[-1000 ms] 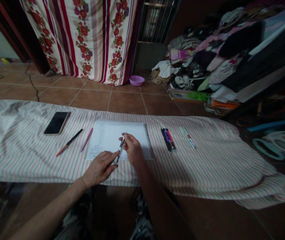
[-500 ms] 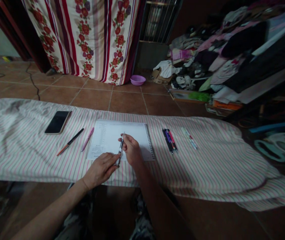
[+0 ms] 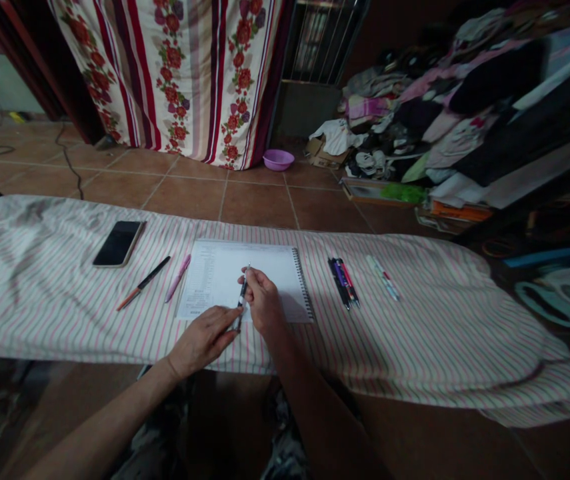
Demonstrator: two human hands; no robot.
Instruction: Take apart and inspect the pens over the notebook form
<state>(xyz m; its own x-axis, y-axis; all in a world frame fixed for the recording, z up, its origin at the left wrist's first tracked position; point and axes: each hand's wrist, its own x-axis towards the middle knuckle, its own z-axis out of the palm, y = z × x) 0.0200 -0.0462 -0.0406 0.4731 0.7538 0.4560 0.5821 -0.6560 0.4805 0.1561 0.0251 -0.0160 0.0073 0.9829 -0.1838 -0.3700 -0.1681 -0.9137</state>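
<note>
My right hand (image 3: 263, 301) is closed round the upper part of a pen (image 3: 243, 293), which stands nearly upright over the lower edge of a white spiral notebook (image 3: 225, 267). My left hand (image 3: 203, 339) pinches the same pen at its lower end with thumb and forefinger. The notebook lies open on a board covered with pink-striped cloth (image 3: 415, 327).
On the cloth lie a black phone (image 3: 118, 243), a black and orange pen (image 3: 143, 283), a pink pen (image 3: 177, 277), a bundle of dark pens (image 3: 343, 281) and a white pen (image 3: 382, 275). Beyond are a tiled floor, a floral curtain (image 3: 185, 73), a purple bowl (image 3: 278, 159) and piled clothes (image 3: 415, 113).
Both hands keep their hold on the pen and stay in place. The view has shifted slightly to the right.
</note>
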